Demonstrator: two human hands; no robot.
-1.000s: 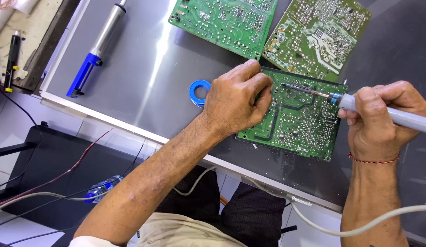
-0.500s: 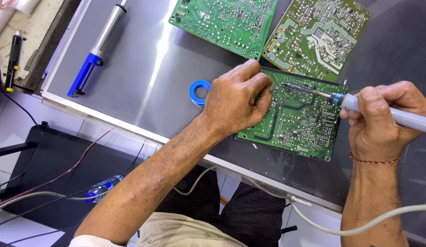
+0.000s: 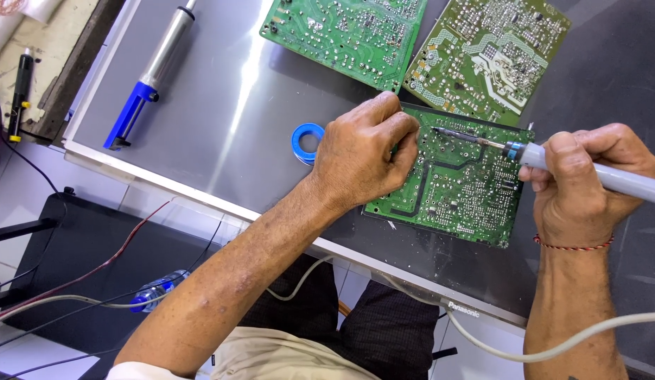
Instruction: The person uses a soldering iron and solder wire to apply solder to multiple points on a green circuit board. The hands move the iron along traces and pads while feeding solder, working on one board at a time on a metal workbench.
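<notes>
Left hand (image 3: 359,158) fingers curled, pinning board (image 3: 458,186) at its 9 o'clock edge, flat on desk (image 3: 222,127). Right hand (image 3: 581,186) clamped on iron (image 3: 552,160). Board: light, stiff, fragile; hold by edges. Solder wire in left fingers? Can't tell.

One head-worn view looks steeply down, close over the worktop (image 3: 222,127).

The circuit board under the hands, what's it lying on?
The circuit board lies on a dark glossy flat panel. The left hand covers its left edge, hiding what's there.
</notes>
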